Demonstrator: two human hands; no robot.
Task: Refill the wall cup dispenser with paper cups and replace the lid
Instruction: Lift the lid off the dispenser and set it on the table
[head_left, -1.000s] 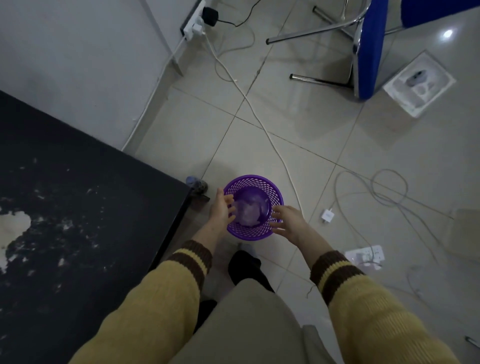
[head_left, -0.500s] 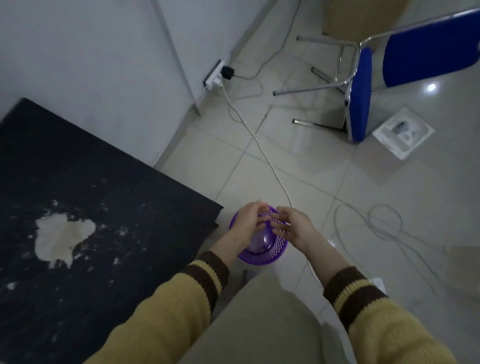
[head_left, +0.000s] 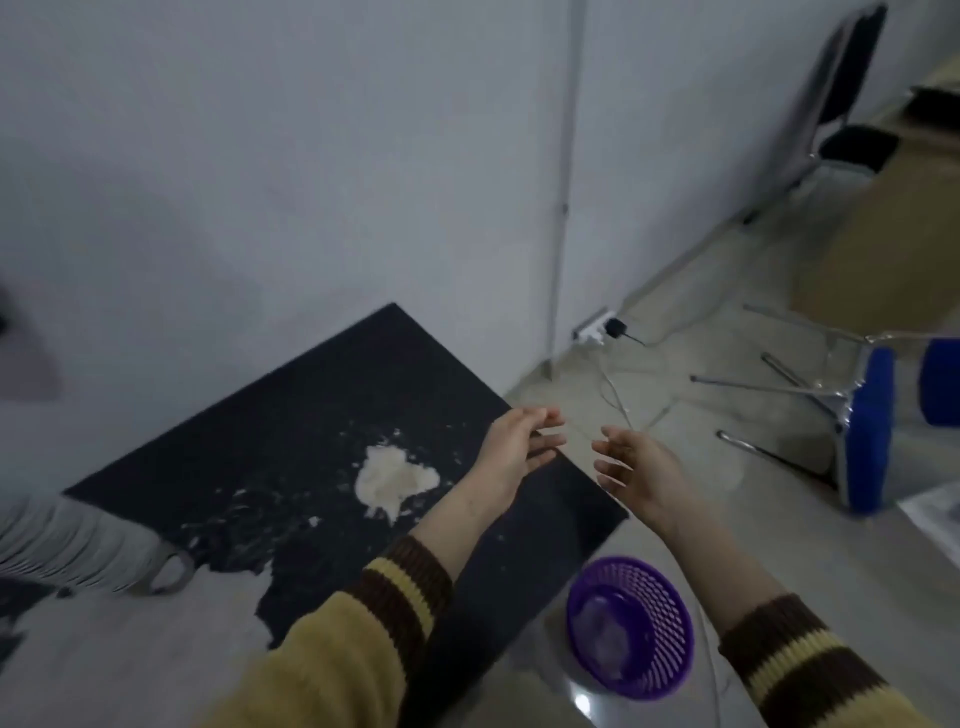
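Plainly, both hands are empty. The left hand (head_left: 514, 452) hangs above the right-hand edge of the black counter (head_left: 260, 441), fingers stretched out and slightly spread. The right hand (head_left: 634, 467) is just past that edge, over the floor, palm turned toward the other and fingers loosely open. The two are near each other but not touching. A stack of paper cups (head_left: 78, 545), blurred, seems to lie on its side at the counter's near left. A purple basket (head_left: 631, 629) stands on the floor beside the counter's near right corner, below the right forearm. A blue chair (head_left: 862, 431) lies tipped further off.
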